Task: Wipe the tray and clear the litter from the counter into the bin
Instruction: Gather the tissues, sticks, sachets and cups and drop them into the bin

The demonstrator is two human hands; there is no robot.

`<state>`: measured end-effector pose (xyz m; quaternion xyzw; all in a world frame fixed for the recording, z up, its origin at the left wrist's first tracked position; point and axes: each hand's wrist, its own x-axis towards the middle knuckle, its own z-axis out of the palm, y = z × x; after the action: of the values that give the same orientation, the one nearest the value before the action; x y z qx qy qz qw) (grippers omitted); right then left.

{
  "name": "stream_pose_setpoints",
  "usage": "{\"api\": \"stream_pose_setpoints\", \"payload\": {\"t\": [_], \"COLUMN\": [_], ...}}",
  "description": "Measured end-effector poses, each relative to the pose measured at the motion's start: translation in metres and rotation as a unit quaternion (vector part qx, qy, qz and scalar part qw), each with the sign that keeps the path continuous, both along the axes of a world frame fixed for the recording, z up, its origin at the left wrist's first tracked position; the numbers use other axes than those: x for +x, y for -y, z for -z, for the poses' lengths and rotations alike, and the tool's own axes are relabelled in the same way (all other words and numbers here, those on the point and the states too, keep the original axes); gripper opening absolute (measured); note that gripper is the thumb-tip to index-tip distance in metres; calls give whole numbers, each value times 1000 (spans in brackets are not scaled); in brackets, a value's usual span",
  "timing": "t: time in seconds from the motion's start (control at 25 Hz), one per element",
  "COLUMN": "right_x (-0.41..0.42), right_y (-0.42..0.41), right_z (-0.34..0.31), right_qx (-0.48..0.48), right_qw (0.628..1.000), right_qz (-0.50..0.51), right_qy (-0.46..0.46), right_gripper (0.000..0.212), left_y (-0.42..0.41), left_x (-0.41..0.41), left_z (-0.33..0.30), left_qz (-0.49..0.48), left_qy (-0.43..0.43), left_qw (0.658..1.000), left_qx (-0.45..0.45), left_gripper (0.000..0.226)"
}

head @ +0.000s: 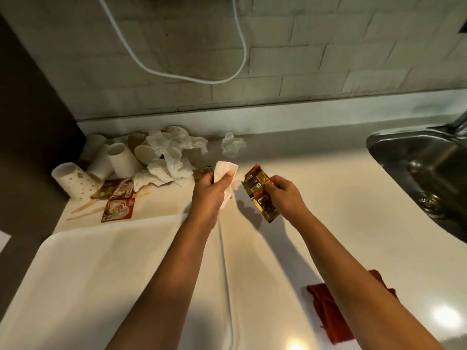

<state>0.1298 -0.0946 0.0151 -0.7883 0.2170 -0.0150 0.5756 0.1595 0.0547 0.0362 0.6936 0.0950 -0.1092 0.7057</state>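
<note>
"Coffee mate" sachet (117, 209) beside cups (75, 183)

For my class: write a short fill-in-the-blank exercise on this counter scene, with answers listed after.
1. The left hand grips a white ____.
2. The right hand holds gold ____.
3. The red cloth lies under the ____ forearm.
4. The paper cups lie tipped ____ of the sink.

Answers: tissue; sachets; right; left

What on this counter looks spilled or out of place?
Brown streaks stain the counter beside tipped paper cups, crumpled tissues and creamer sachets heaped at the back left. A red cloth lies bunched near the front edge.
</note>
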Motion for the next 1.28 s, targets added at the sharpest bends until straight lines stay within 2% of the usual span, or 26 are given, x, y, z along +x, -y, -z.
{"api": "stream_pose_setpoints", "payload": {"t": [0.12,0.28,0.56,0.72,0.8,0.92,1.0,1.12,1.2,1.28], "right_x": [-47,-97,-196,-262,-305,-368,-404,-446,-459,-458], "right_y": [8,29,90,129,155,184,197,205,205,203], "right_z": [-1,3,20,36,51,85,116,168,194,204], "right_qx": [39,32,6,-20,-39,-64,-66,-76,-43,-2], "right_qw": [998,990,973,950,941,939,945,955,956,962], "right_qz": [43,102,149,208,235,271,290,286,277,234], "right_qy": [24,92,174,234,240,202,136,-32,-92,-141], "right_gripper": [20,29,24,25,21,20,22,14,11,20], "left_y": [8,27,91,138,169,202,214,218,221,225], "left_x": [-33,-74,-156,-221,-263,-313,-338,-365,-375,-377], "left_z": [-3,-5,-2,1,8,37,73,139,175,204], "left_qz": [41,46,130,180,244,324,353,360,371,409], "left_qy": [1,7,-2,-13,-5,-14,-57,-124,-155,-196], "left_qw": [999,999,991,981,967,945,934,916,898,867], "left_qx": [-2,-19,-6,-66,-70,-40,7,125,177,205], "left_gripper": [6,11,15,11,12,10,3,14,25,36]}}
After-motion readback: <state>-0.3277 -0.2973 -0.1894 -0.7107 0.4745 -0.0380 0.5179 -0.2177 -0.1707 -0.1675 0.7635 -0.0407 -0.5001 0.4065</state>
